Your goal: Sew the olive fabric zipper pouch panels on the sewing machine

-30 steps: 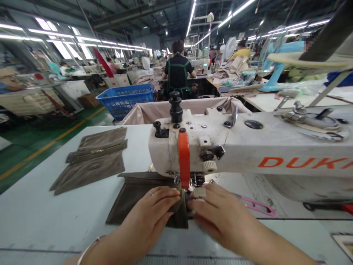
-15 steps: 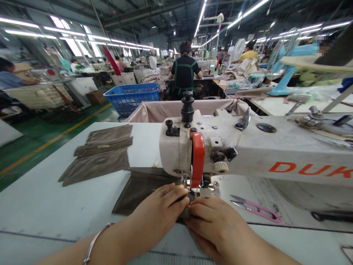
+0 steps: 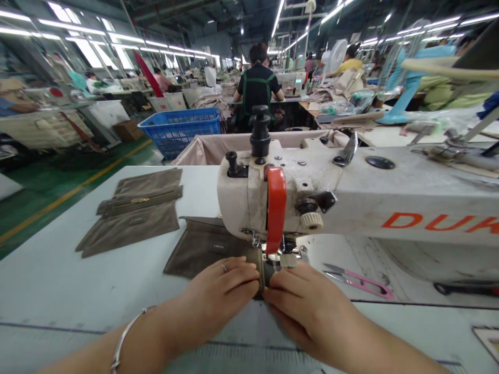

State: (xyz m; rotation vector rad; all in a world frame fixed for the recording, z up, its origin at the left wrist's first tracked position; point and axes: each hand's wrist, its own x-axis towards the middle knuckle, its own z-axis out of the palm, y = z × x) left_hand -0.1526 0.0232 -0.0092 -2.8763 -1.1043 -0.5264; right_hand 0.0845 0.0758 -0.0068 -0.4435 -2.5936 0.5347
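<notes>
A dark grey-brown fabric pouch [image 3: 195, 252] with a small label lies flat on the table, its right edge beneath the sewing machine [image 3: 249, 202]. My left hand [image 3: 220, 291] rests over the pouch's near right part, fingers together and bent down onto it. Close beside it, my right hand [image 3: 302, 296] pinches the edge just in front of the presser foot. The fingertips of both hands almost meet there; my thumbs and the exact grip are hidden. An orange guard [image 3: 276, 208] covers part of the machine's head.
Similar fabric pieces with a zipper [image 3: 136, 213] lie at the left. Pink-handled thread snips [image 3: 360, 282] are right of my right hand. A ruler strip [image 3: 234, 350] runs along the near edge. Beyond stand a cloth-lined bin [image 3: 195, 148], a blue basket [image 3: 181, 127] and a seated co-worker [image 3: 258, 85].
The camera view has shifted a little. More of the pouch and its label now shows beside my left hand, and my fingertips have drawn slightly back from the presser foot.
</notes>
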